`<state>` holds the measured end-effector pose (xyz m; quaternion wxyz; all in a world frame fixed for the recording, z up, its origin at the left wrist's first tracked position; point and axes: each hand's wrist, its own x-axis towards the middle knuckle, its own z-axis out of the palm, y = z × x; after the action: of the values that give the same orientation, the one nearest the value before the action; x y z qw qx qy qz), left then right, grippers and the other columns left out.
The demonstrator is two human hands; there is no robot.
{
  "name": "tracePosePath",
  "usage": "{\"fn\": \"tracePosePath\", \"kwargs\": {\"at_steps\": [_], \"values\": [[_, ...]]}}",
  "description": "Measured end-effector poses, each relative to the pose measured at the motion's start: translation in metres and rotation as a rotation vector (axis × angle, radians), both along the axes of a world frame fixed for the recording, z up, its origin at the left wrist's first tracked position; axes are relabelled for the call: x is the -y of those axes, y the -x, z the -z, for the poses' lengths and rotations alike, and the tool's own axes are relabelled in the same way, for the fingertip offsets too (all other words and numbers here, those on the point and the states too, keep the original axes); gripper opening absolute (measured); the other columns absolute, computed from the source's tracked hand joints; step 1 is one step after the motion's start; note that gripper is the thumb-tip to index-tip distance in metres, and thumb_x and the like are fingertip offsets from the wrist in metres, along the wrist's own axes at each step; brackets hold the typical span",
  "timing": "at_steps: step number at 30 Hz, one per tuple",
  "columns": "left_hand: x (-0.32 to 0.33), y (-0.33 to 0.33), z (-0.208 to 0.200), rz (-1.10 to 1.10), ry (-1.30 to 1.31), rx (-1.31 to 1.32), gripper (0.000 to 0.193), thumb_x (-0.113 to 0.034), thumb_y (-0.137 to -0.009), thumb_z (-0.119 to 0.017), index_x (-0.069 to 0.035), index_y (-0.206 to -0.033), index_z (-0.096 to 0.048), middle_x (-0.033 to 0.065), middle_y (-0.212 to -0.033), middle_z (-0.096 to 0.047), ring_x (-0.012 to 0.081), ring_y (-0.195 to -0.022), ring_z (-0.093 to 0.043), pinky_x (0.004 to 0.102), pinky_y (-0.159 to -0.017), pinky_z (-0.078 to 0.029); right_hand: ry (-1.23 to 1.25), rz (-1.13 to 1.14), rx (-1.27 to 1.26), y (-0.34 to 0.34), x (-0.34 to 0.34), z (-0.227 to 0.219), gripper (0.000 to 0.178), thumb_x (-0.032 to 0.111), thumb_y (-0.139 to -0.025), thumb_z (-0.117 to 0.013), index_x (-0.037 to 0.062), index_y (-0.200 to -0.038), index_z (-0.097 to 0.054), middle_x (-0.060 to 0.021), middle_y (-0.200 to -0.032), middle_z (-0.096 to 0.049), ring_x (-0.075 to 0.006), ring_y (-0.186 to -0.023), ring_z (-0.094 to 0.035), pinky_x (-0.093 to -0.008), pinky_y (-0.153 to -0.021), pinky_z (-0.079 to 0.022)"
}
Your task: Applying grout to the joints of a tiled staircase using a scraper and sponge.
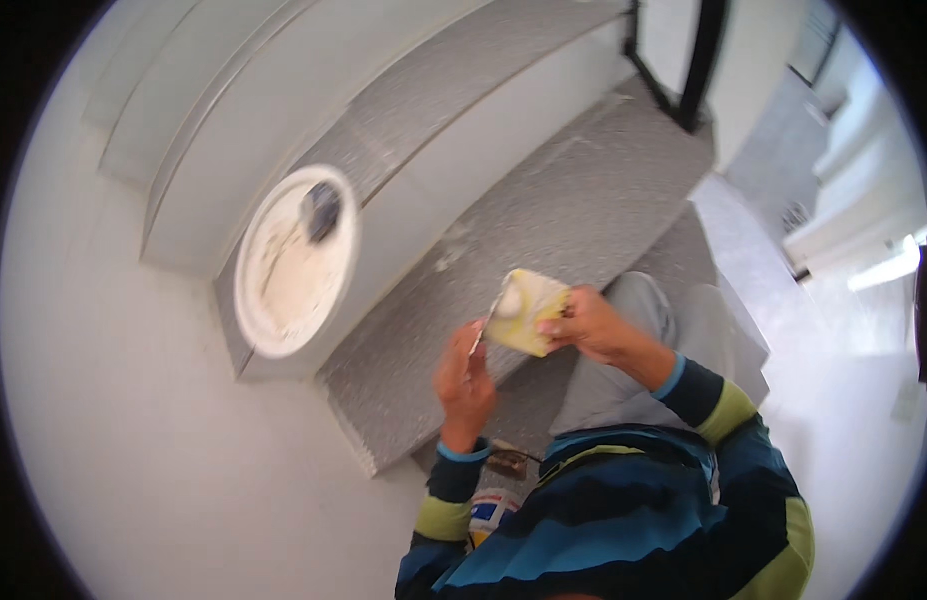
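The grey speckled stair steps (573, 210) fill the middle of the view, at least three of them, climbing away from the person between pale walls. Every place below is told from the round white bucket (295, 262), which stands on a step against the left wall; there is one, seen from above, its inside smeared with pale paste and a dark tool head (323, 208) resting near its far rim.

To the right of the bucket and nearer the person, one yellow pad (526, 311), a flat squarish block smeared with pale paste, is held in the air above the steps. The right hand (590, 325) has its grip closed on the pad's right edge, thumb on top. Between the bucket and the pad, slightly lower, the left hand (464, 380) has its grip pinched on a thin flat blade (490, 318), one only, whose tip lies against the pad's left face.

Lower still, under the left wrist, one small can (491, 512) with a coloured label shows between the striped sleeves, partly hidden by them. A small dark object (507, 462) lies just above it; what it is cannot be told.
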<state>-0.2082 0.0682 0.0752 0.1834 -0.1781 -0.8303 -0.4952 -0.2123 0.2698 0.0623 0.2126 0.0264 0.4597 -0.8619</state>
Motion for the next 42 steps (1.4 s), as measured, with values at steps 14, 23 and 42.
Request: {"fn": "tracePosePath", "kwargs": {"at_steps": [14,23,42], "values": [[-0.058,0.050,-0.008,0.229,-1.000,0.923,0.026,-0.011,-0.089,-0.036,0.003,-0.108,-0.046,0.0114,-0.099,-0.055,0.0169,-0.085,-0.059,0.0298,-0.074,-0.052,-1.661,0.266,-1.245,0.008,-0.099,0.000,0.033,0.005,-0.068,-0.059,0.0106,-0.101,-0.061,-0.0044,-0.094,-0.061,-0.0207,-0.082,-0.059,-0.0333,-0.061,-0.050],[-0.075,0.087,0.005,0.253,-0.637,0.781,0.024,-0.010,-0.086,-0.040,0.001,-0.106,-0.048,0.0080,-0.097,-0.056,0.0149,-0.085,-0.058,0.0306,-0.072,-0.051,-1.419,0.211,-1.472,0.032,-0.093,-0.065,0.020,0.005,-0.069,-0.058,0.0089,-0.088,-0.063,-0.0035,-0.085,-0.060,-0.0214,-0.093,-0.052,-0.0363,-0.083,-0.041],[0.053,0.104,0.116,-0.431,-0.555,0.324,0.044,-0.020,-0.081,-0.040,0.002,-0.119,-0.037,0.0165,-0.116,-0.044,0.0274,-0.107,-0.045,0.0374,-0.092,-0.035,-2.182,0.467,-1.031,0.270,-0.277,0.083,0.019,0.007,-0.074,-0.053,0.0040,-0.091,-0.062,-0.0069,-0.097,-0.056,-0.0247,-0.093,-0.054,-0.0328,-0.068,-0.050]]}}
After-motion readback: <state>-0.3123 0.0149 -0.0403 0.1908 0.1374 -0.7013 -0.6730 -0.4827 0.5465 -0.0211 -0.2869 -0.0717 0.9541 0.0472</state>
